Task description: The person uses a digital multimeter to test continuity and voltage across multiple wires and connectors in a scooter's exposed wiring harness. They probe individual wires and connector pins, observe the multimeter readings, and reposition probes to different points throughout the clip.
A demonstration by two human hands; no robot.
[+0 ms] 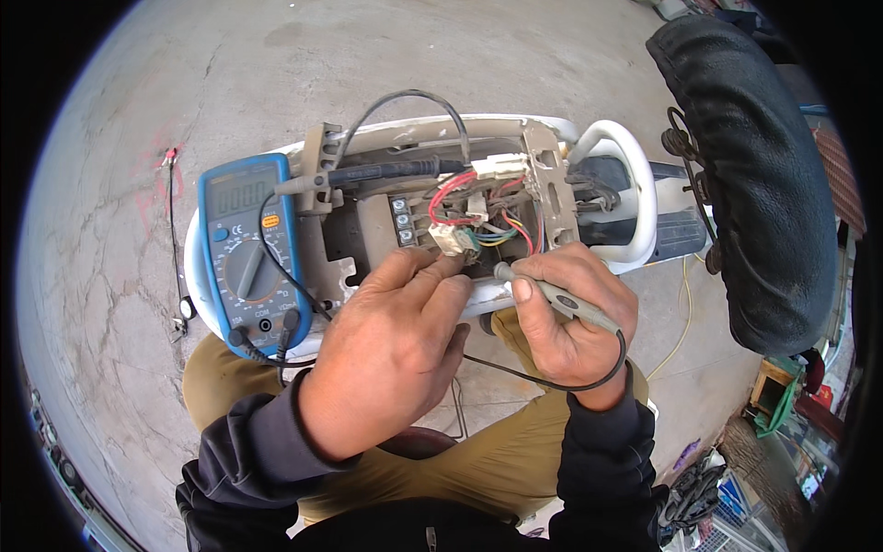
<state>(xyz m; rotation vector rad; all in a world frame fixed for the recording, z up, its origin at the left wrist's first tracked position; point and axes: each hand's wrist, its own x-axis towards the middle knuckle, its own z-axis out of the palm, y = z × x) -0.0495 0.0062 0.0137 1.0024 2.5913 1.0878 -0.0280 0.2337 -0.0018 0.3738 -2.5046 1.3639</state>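
Note:
My right hand [584,317] grips a grey multimeter probe [572,302], its front end aimed left into the wiring; its tip is hidden. A black lead loops from it under my wrist. My left hand [391,340] has its fingers closed at a white wire connector [452,240]; the fingertips are partly hidden. Red, yellow, blue and green wires [510,230] run around the connector. To the left a blue multimeter [248,253] rests on the white vehicle body [195,267], with two leads plugged in. A second, dark probe [386,172] lies across the open compartment.
A black padded seat [750,184] stands at the right, near a white tubular rail [644,212]. Beside my left fingers sits a terminal block [401,221]. A thin cable [173,230] lies on the concrete floor [120,304] at left. Assorted items fill the lower right.

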